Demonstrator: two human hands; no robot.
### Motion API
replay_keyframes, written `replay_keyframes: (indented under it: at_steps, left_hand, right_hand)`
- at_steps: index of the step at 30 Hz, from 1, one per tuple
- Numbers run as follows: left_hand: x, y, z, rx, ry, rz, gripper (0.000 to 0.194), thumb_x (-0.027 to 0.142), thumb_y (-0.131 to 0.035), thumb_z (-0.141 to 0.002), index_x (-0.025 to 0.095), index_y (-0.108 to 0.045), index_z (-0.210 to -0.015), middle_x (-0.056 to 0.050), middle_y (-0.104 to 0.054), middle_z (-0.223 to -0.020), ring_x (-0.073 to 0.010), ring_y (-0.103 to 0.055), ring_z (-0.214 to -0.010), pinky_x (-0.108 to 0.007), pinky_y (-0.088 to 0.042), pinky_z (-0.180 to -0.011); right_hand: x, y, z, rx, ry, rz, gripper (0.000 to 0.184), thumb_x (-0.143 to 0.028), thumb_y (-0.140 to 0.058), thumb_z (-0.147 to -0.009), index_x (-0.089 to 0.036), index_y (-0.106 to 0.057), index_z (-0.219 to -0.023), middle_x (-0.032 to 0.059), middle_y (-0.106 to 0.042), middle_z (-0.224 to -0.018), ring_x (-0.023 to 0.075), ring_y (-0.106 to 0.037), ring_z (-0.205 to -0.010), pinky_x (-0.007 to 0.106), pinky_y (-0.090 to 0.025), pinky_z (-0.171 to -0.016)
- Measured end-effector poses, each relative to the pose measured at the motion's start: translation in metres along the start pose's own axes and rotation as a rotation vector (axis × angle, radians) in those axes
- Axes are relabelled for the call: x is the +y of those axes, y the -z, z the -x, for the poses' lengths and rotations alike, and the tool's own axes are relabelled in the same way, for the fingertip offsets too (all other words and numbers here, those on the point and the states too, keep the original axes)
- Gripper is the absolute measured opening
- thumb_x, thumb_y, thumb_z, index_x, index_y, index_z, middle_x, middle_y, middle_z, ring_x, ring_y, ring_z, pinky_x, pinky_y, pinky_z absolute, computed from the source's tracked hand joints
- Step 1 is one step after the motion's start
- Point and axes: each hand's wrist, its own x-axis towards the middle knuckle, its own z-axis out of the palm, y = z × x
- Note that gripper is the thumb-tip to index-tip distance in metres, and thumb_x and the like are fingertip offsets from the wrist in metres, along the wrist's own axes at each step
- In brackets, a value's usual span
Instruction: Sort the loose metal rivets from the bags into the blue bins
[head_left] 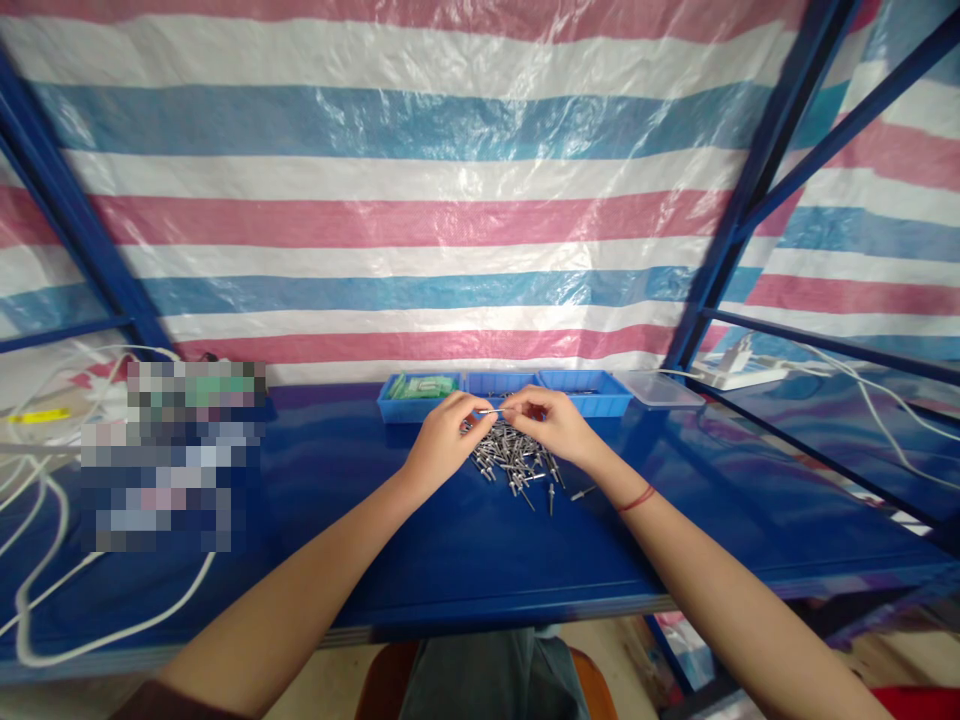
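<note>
My left hand (448,432) and my right hand (553,420) meet above a heap of metal blind rivets (511,458) on the blue table. Between the fingertips of both hands is one slim blind rivet (491,411), pinched at either end and lying roughly level. A few rivets, such as a stray rivet (551,498), lie apart at the heap's near side. Just behind the hands stands a blue divided bin (394,411). Its left compartment holds green packets (424,387); a few thin pieces show in the right one, and my hands partly cover the middle.
A clear plastic lid (664,390) lies right of the bin. White cables (112,640) loop over the table's left side, near a blurred-out patch. A white power strip (739,368) with cords sits at the right. Blue metal posts (750,200) frame a striped plastic sheet (450,220) behind.
</note>
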Motion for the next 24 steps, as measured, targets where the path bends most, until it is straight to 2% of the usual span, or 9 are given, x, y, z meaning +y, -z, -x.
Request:
replay_keyframes:
  at_steps: [3, 6, 8, 10, 13, 16, 19, 24]
  left_hand:
    - [0.000, -0.001, 0.000, 0.012, 0.005, -0.012, 0.015, 0.031, -0.052, -0.086, 0.018, -0.061, -0.088, -0.003, -0.061, -0.087, -0.0133, -0.059, -0.077, -0.024, -0.048, -0.068]
    - [-0.003, -0.004, 0.001, -0.013, 0.046, -0.015, 0.025, 0.035, -0.053, -0.085, 0.019, -0.058, -0.104, -0.003, -0.062, -0.089, -0.0130, -0.060, -0.074, -0.026, -0.049, -0.069]
    - [-0.006, -0.005, 0.002, -0.056, 0.055, -0.039, 0.034, 0.037, -0.052, -0.086, 0.019, -0.053, -0.114, -0.003, -0.063, -0.090, -0.0132, -0.060, -0.072, -0.027, -0.049, -0.071]
    - [-0.009, -0.003, 0.002, -0.117, 0.041, -0.088, 0.032, 0.035, -0.048, -0.088, 0.020, -0.054, -0.116, -0.004, -0.063, -0.090, -0.0142, -0.060, -0.074, -0.028, -0.049, -0.072]
    - [-0.012, 0.002, 0.003, -0.266, -0.023, -0.164, 0.025, 0.025, -0.045, -0.088, 0.021, -0.060, -0.107, -0.004, -0.064, -0.091, -0.0147, -0.060, -0.077, -0.028, -0.047, -0.073]
    - [-0.013, 0.007, 0.003, -0.426, -0.093, -0.197, 0.023, 0.018, -0.048, -0.082, 0.021, -0.066, -0.096, -0.004, -0.063, -0.089, -0.0155, -0.060, -0.081, -0.027, -0.046, -0.075]
    - [-0.012, 0.010, 0.003, -0.530, -0.109, -0.195, 0.020, 0.022, -0.055, -0.077, 0.023, -0.068, -0.092, -0.003, -0.064, -0.090, -0.0170, -0.059, -0.086, -0.027, -0.045, -0.079]
    - [-0.009, 0.013, 0.002, -0.654, -0.103, -0.207, 0.019, 0.031, -0.059, -0.078, 0.027, -0.070, -0.093, -0.002, -0.064, -0.094, -0.0180, -0.059, -0.090, -0.027, -0.043, -0.080]
  right_hand:
    - [0.003, -0.001, 0.000, -0.072, -0.011, 0.004, 0.014, -0.032, -0.062, -0.077, -0.022, -0.071, -0.076, -0.0001, -0.058, -0.065, 0.0114, -0.048, -0.061, 0.025, -0.037, -0.058]
    - [0.005, -0.005, -0.001, -0.092, -0.130, -0.154, 0.017, -0.036, -0.063, -0.074, -0.020, -0.070, -0.072, 0.0002, -0.060, -0.067, 0.0109, -0.048, -0.060, 0.025, -0.037, -0.056]
    - [0.008, -0.004, -0.003, 0.020, -0.262, -0.320, 0.019, -0.038, -0.064, -0.072, -0.019, -0.067, -0.070, -0.0017, -0.056, -0.062, 0.0085, -0.044, -0.053, 0.023, -0.034, -0.051]
    - [0.012, 0.000, -0.005, 0.199, -0.388, -0.480, 0.021, -0.039, -0.067, -0.069, -0.018, -0.063, -0.070, -0.0043, -0.050, -0.057, 0.0061, -0.038, -0.048, 0.021, -0.029, -0.045]
    - [0.020, 0.015, -0.007, 0.434, -0.522, -0.656, 0.021, -0.036, -0.069, -0.066, -0.018, -0.062, -0.074, -0.0060, -0.047, -0.057, 0.0044, -0.034, -0.044, 0.019, -0.027, -0.040]
    - [0.029, 0.032, -0.009, 0.570, -0.618, -0.722, 0.018, -0.034, -0.062, -0.073, -0.018, -0.062, -0.080, -0.0050, -0.049, -0.058, 0.0041, -0.033, -0.041, 0.019, -0.027, -0.037]
    - [0.031, 0.038, -0.009, 0.588, -0.675, -0.736, 0.020, -0.035, -0.052, -0.080, -0.018, -0.063, -0.083, -0.0035, -0.050, -0.059, 0.0050, -0.036, -0.041, 0.019, -0.029, -0.035]
    - [0.022, 0.027, -0.008, 0.463, -0.660, -0.693, 0.022, -0.036, -0.054, -0.079, -0.016, -0.063, -0.083, -0.0035, -0.049, -0.060, 0.0050, -0.037, -0.043, 0.019, -0.029, -0.036]
